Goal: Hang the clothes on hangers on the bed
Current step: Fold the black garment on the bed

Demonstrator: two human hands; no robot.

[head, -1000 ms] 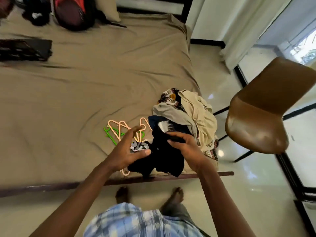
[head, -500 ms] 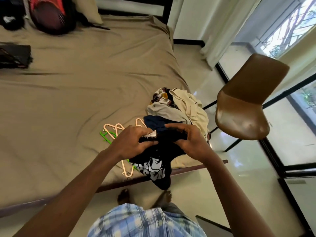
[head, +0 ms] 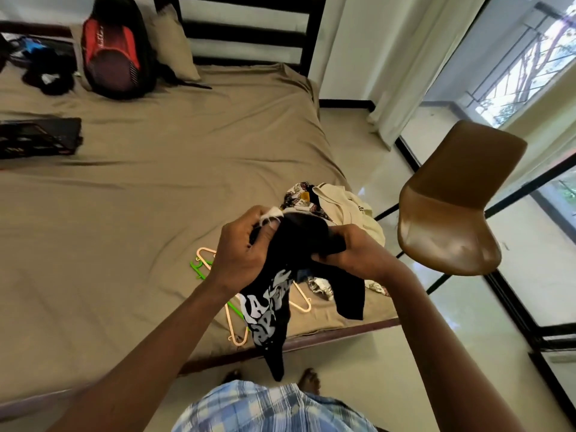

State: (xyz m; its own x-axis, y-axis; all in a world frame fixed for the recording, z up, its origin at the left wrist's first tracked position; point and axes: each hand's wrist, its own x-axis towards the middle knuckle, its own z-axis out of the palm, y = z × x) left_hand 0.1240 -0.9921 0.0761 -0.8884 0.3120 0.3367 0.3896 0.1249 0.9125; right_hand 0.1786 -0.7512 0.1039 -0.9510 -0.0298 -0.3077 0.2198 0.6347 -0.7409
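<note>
both hands, left hand and right hand, grip the black shirt above the bed edge, hangers at 7 o'clock; soft, limp, light, so hold the collar.

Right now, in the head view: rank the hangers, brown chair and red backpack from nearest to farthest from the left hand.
From the left hand, which grips the black T-shirt:
1. hangers: on the bed, just below and left of the hand.
2. brown chair: off the bed, to the right.
3. red backpack: far end of the bed, upper left.
</note>
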